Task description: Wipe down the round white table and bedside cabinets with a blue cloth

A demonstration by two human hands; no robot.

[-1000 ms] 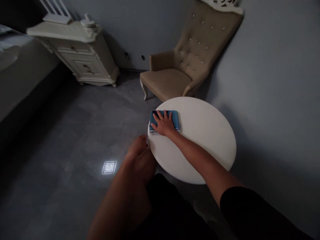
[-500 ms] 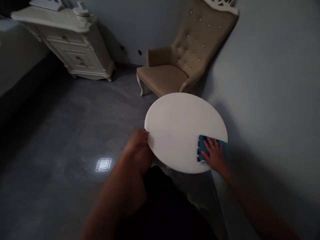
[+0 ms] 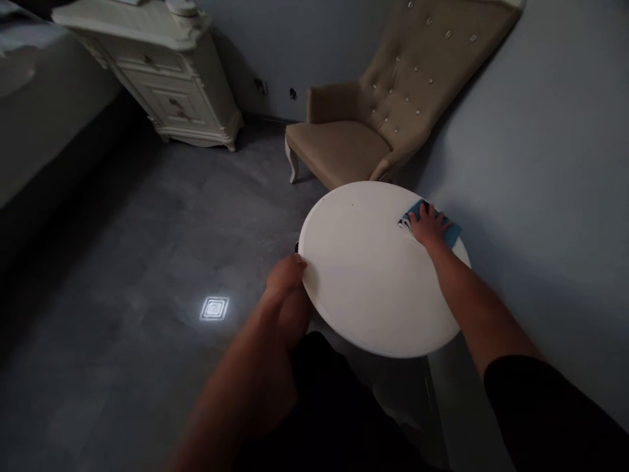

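Observation:
A round white table [image 3: 373, 282] stands in front of me. My left hand [image 3: 287, 274] is closed on its left edge, thumb on the rim and the other fingers hidden below. A dark bit of something shows just behind that hand. On the far right part of the tabletop, my right hand [image 3: 427, 224] presses down on a folded blue cloth [image 3: 451, 234], its fingers spread over it. One corner of the cloth reaches the table's right rim. A few tiny dark specks lie near the far rim.
A tan tufted armchair [image 3: 339, 147] stands just behind the table. The grey wall [image 3: 555, 196] runs close along the right. A cream nightstand [image 3: 181, 98] and a bed [image 3: 63, 111] are at the far left. A bright square patch of light [image 3: 215, 308] shows on the grey floor.
My right hand has moved the cloth away from me, from the near right of the tabletop to its far right. The left hand stays on the edge. The view has shifted slightly.

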